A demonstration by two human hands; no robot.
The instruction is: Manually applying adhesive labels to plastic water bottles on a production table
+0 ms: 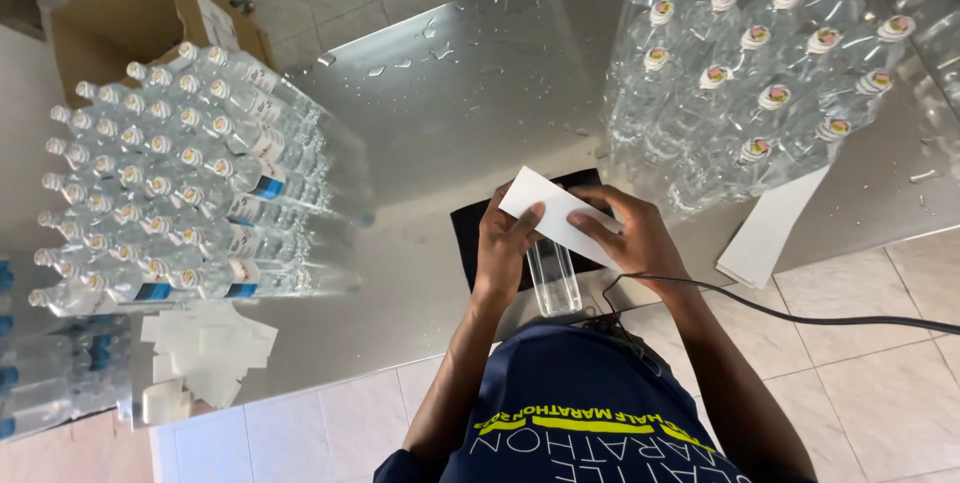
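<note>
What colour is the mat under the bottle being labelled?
Black; the mat shows in the head view, beneath the clear bottle.

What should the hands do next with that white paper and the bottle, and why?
Probably press the white label down and wrap it around the clear bottle. The left hand and right hand hold it across the bottle's upper part, over the black mat. It looks flat, not yet curled around, while the bottles on the left already wear labels.
</note>
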